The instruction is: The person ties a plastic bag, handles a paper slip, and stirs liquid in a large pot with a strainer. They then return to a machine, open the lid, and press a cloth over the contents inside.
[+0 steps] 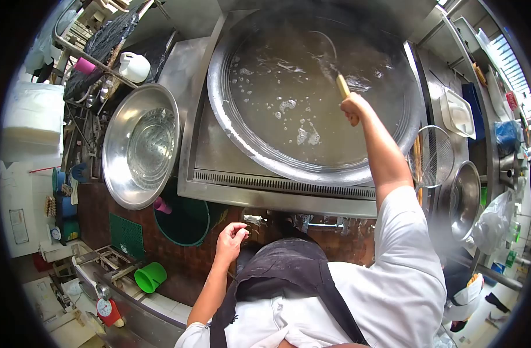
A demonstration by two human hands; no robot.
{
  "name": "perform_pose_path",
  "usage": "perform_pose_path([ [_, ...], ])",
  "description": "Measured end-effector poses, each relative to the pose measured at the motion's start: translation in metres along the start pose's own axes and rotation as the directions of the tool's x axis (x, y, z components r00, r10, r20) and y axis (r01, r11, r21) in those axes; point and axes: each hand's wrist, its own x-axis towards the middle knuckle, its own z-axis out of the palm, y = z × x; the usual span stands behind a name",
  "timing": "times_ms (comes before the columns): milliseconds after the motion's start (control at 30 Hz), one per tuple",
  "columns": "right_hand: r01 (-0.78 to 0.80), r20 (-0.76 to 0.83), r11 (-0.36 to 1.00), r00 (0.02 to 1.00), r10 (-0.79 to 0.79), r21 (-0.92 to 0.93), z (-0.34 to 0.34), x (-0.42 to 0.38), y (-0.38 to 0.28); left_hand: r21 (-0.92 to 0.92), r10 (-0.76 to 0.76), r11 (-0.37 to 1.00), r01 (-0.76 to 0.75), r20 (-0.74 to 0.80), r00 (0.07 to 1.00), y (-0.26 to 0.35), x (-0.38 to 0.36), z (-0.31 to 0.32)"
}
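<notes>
My right hand [354, 108] grips the wooden handle of a skimmer [343, 87], arm stretched out over a very large round metal pot [242, 139]. The skimmer's head is down in the cloudy, yellowish liquid, and only part of its thin curved rim shows. White foam patches [308, 136] float on the liquid, and steam hangs over the far side. My left hand [230, 239] is held low in front of the dark apron [283, 261], fingers curled in against the thumb with nothing seen in them.
A wide steel basin [116, 159] stands left of the stove, above a dark green bucket [184, 223]. A wire strainer [434, 156] and another steel bowl [464, 200] are at the right. A bright green bucket [150, 277] sits at lower left, near a red scale [109, 312].
</notes>
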Motion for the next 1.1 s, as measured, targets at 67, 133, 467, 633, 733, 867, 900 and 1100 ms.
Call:
perform_pose_path([
  [67,0.068,0.026,0.998,0.997,-0.068,0.009,0.036,0.012,0.004,0.011,0.025,1.0,-0.025,0.01,1.0,-0.006,-0.002,0.0],
  [133,0.238,0.057,0.971,0.97,-0.237,-0.02,0.063,0.0,0.004,0.023,0.032,0.999,-0.032,0.014,0.999,-0.005,-0.007,0.0],
  [467,0.175,0.104,0.693,0.934,-0.341,0.699,0.172,-0.175,-0.01,0.073,0.122,0.989,-0.131,0.121,0.985,-0.008,-0.042,-0.023],
  [633,0.017,0.155,0.417,0.914,-0.374,0.909,0.205,-0.27,-0.031,0.037,0.254,0.964,-0.262,0.153,0.955,-0.021,-0.066,-0.052],
  [733,0.072,0.112,0.4,0.902,-0.417,0.914,0.231,-0.308,-0.027,0.022,0.275,0.959,-0.282,0.164,0.947,-0.035,-0.086,-0.073],
  [867,0.14,0.061,0.412,0.897,-0.438,0.9,0.256,-0.381,-0.019,0.004,0.284,0.958,-0.288,0.165,0.945,-0.066,-0.112,-0.102],
  [900,0.181,0.033,0.425,0.893,-0.449,0.887,0.264,-0.401,-0.018,0.011,0.287,0.956,-0.293,0.167,0.943,-0.074,-0.118,-0.11],
  [1100,0.273,-0.057,0.732,0.95,-0.306,0.625,0.307,-0.509,-0.019,-0.039,0.245,0.969,-0.243,0.192,0.95,-0.116,-0.151,-0.139],
])
